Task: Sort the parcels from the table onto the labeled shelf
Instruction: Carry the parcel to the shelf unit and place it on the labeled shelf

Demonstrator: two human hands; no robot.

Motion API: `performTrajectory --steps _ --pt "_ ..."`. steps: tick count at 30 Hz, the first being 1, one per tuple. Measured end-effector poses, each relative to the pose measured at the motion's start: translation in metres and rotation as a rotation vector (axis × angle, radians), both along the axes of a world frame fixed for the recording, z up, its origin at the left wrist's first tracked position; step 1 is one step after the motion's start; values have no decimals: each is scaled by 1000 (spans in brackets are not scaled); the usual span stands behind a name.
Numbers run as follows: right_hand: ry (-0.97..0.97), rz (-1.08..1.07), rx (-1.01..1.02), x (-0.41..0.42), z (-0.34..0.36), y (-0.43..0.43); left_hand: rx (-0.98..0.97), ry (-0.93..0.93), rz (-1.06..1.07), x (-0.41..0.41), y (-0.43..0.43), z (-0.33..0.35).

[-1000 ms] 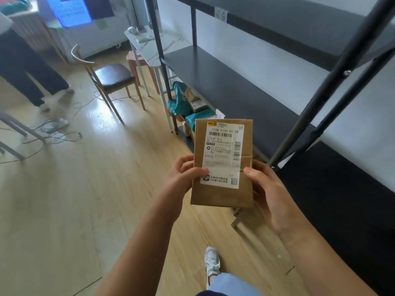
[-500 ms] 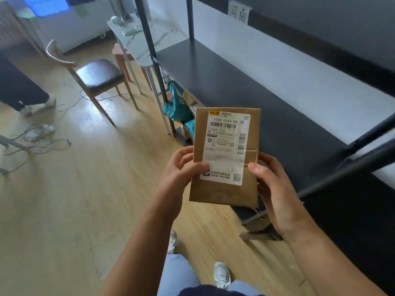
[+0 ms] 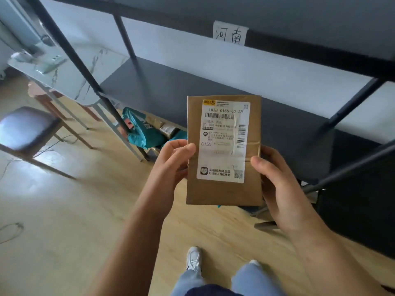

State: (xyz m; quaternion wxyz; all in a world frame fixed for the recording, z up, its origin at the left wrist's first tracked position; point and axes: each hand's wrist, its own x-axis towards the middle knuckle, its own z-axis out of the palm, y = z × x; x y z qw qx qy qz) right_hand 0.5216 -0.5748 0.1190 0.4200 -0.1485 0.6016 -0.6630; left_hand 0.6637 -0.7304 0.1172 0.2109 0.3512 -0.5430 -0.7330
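At the far left the desk (image 3: 70, 75) with its marble-patterned top slid toward the corner of your view, and the chair (image 3: 27, 127) beside it blurred; over the last second your head had swung right and closer to the shelf (image 3: 192, 90), so that the dark post which had crossed in front of the parcel a second before no longer did. Your left hand (image 3: 171, 165) gripped the left edge of the brown parcel (image 3: 223, 150), thumb on the front face and fingers wrapped behind; beyond it, under the shelf, the teal bags (image 3: 139, 131) lay on the floor. The parcel was held upright in the air just in front of the lower shelf board, its long axis vertical, the printed label (image 3: 223, 142) facing you with the barcode end up; its pose in your grip had barely changed. Above and to the right, the handwritten paper tag (image 3: 230, 35) on the upper board's edge had come fully into view, which probably meant you were matching the label's destination against it before placing. Your right hand (image 3: 280, 186) clasped the parcel's right edge, thumb in front.
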Motion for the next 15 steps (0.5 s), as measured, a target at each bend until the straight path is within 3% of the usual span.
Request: performTrajectory --steps 7,15 --pt "47 -76 -65 19 21 0 -69 65 -172 11 -22 23" --pt "86 -93 -129 15 34 6 -82 131 -171 6 -20 36"
